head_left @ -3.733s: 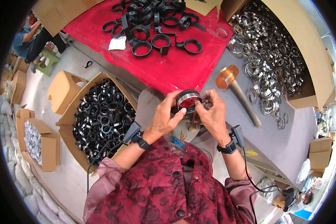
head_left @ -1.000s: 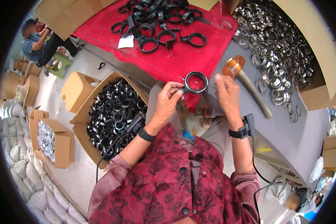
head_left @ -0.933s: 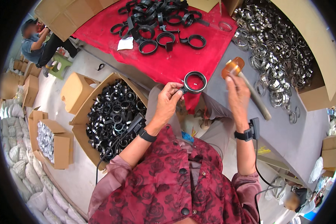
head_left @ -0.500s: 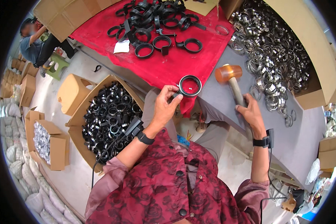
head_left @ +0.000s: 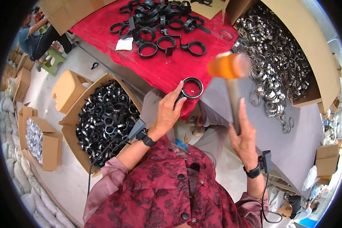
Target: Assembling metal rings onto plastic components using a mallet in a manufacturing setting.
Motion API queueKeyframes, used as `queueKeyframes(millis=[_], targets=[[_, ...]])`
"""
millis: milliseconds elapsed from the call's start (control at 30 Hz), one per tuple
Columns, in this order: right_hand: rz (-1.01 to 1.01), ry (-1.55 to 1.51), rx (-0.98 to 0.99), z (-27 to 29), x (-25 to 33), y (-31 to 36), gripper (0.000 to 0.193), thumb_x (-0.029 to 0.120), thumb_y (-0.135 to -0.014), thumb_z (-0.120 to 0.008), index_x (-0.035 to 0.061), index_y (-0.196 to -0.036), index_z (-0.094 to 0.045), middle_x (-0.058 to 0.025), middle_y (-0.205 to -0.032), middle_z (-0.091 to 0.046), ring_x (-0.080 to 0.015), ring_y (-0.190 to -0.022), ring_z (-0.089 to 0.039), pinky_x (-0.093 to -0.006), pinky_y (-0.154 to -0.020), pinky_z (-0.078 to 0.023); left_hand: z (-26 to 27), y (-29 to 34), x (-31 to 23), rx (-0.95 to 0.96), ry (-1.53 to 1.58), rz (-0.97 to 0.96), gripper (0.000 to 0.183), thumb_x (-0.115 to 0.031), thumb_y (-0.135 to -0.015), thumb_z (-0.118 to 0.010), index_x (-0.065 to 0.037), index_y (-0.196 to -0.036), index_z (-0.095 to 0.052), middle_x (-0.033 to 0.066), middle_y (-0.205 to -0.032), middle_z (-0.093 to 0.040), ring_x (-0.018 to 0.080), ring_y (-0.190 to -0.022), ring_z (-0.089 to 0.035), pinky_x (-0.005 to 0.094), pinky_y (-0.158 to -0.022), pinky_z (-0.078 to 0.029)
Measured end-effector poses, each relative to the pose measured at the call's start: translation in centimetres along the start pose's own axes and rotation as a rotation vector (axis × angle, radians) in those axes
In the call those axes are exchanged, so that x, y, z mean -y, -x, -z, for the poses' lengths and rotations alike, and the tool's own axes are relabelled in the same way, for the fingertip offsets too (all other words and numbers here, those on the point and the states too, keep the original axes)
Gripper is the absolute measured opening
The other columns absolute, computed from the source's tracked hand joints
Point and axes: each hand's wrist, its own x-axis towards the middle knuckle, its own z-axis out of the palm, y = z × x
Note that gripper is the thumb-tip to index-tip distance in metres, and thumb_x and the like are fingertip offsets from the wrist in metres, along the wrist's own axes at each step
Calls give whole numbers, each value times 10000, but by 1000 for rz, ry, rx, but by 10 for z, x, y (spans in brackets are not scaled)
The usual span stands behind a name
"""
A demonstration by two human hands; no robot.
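Observation:
Near the front corner of the red cloth (head_left: 161, 76), my left hand (head_left: 167, 114) steadies a black ring (head_left: 201, 90) with a silvery inner band. Its thumb and fingers are at the ring's left side, around a part mostly hidden by the hand. My right hand (head_left: 244, 142) is closed around the handle of a mallet (head_left: 233, 102). The orange mallet head, smeared by motion, is raised to the right of the ring and above it in the picture. Several black rings with arms (head_left: 148, 49) lie piled farther back on the cloth.
Right, a cardboard box (head_left: 307, 99) spills shiny metal rings (head_left: 273, 64) onto the grey tabletop (head_left: 281, 152). Lower left stands a carton (head_left: 70, 131) of black ringed parts (head_left: 108, 117), beside a tan stool (head_left: 70, 91). A seated person (head_left: 36, 41) is at far left.
My right hand has shifted left and nearer to me, bringing the mallet closer to the ring. The left fingers have straightened along the ring's side.

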Motion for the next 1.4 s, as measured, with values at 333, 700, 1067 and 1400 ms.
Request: queueKeyframes(millis=[333,700,1067,1400], targets=[[-66,-11,64,5,15,-1,933,-72,-824,-630,154,-1647,-255,-263,-992,-638,-462,-892,-646,-486,-803,-522,-3,0,6,-67,-44,-74,628,-101,-916,-743,-135,-1506,-529,205,-948,-688,369,-814,-650,441,-749,-524],[-37,-18,2,-5,16,-14,860,-83,-850,-607,98,-1629,-290,-284,-1174,-631,-445,-1066,-640,-407,-890,-518,-5,1,6,-84,-98,-69,616,-141,-913,-752,-150,-1493,-547,172,-891,-675,351,-788,-649,445,-713,-521],[-14,-3,56,-8,12,-22,926,-67,-828,-610,176,-1649,-257,-245,-976,-635,-448,-836,-645,-495,-753,-513,0,2,0,-16,-175,16,575,-108,-915,-750,-113,-1462,-575,220,-1166,-710,374,-975,-711,409,-837,-563],[-89,-31,96,-3,19,-3,864,-74,-836,-648,105,-1616,-325,-285,-1092,-657,-472,-956,-675,-469,-831,-544,-3,1,3,-57,-235,-43,608,-114,-901,-766,-133,-1476,-569,169,-923,-689,322,-765,-649,419,-710,-530]])
